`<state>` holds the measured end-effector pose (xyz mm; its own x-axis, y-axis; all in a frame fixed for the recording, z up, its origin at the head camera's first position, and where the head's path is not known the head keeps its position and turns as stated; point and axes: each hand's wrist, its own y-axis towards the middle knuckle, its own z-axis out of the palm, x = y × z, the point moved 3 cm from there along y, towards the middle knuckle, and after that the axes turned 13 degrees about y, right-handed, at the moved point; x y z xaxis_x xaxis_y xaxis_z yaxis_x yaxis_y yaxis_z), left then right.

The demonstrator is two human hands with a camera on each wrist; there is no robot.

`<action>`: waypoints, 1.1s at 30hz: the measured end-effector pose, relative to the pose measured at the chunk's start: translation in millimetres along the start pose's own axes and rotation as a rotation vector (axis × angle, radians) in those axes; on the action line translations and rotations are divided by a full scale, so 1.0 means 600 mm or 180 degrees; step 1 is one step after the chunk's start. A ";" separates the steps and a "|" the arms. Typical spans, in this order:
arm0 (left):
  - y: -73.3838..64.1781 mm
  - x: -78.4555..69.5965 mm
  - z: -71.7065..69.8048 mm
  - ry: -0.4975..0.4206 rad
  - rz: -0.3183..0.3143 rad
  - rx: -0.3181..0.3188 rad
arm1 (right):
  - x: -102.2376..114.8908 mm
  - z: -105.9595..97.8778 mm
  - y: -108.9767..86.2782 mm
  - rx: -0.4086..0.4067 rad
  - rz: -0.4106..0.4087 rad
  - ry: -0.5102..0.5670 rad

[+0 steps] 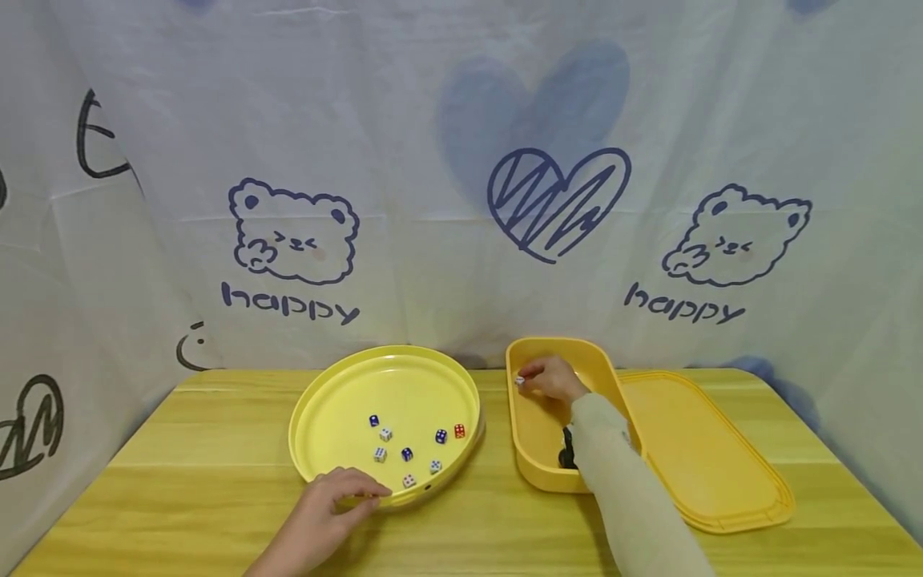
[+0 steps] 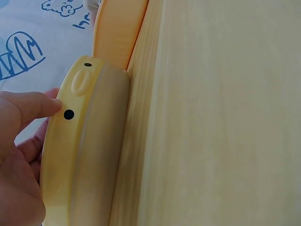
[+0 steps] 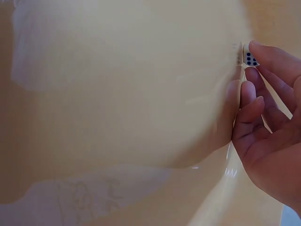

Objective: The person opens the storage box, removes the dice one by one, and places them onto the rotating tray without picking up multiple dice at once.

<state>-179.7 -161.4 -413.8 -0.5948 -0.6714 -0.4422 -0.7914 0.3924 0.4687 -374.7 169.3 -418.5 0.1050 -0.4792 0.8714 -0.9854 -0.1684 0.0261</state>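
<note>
My left hand (image 1: 333,505) holds the near rim of a round yellow tray (image 1: 297,413). In the left wrist view the thumb lies on the tray's outer wall, close to a black dot, and the fingers go behind the rim. Several dice lie in the tray: blue ones such as this blue die (image 1: 441,436), white ones such as this white die (image 1: 380,454), and a red die (image 1: 459,431). Inside an orange box (image 1: 516,441) on the right, my right hand (image 1: 554,378) pinches a white die (image 3: 250,59) with dark pips, low beside the box's left wall.
A black object (image 1: 566,453) lies in the near end of the box, partly covered by the right sleeve (image 1: 606,441). To the right, an orange lid (image 1: 714,449) lies on the wooden table (image 1: 180,481). A printed cloth (image 1: 411,160) hangs behind the table.
</note>
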 end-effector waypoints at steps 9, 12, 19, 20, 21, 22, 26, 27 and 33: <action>0.000 0.002 -0.002 0.0007 -0.0016 0.0021 | 0.006 0.007 -0.002 -0.0001 -0.0199 -0.0112; 0.000 0.002 -0.002 0.0005 -0.0010 0.0014 | 0.006 0.006 -0.002 -0.0007 -0.0224 -0.0144; -0.001 0.003 0.000 0.0005 0.0061 -0.0038 | 0.004 0.002 0.002 -0.0068 -0.0230 -0.0185; -0.002 0.003 0.000 0.0004 0.0079 -0.0054 | 0.005 0.001 0.002 -0.0077 -0.0233 -0.0200; -0.002 0.003 0.001 0.0003 0.0092 -0.0064 | 0.006 0.001 0.003 -0.0082 -0.0236 -0.0209; -0.003 0.003 0.002 0.0008 0.0100 -0.0076 | 0.007 0.000 0.003 -0.0088 -0.0233 -0.0202; -0.005 0.003 0.004 0.0011 0.0111 -0.0089 | 0.020 -0.003 0.002 -0.0051 -0.0196 -0.0161; -0.005 0.003 0.004 0.0010 0.0108 -0.0084 | 0.025 -0.004 0.002 -0.0039 -0.0207 -0.0151; -0.001 0.002 0.003 -0.0015 0.0168 -0.0081 | 0.053 -0.010 -0.001 0.0010 -0.0396 -0.0193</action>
<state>-180.1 -161.5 -415.8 -0.6362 -0.6472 -0.4200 -0.7552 0.4111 0.5105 -371.4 159.1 -388.2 0.2342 -0.5056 0.8304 -0.9638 -0.2324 0.1304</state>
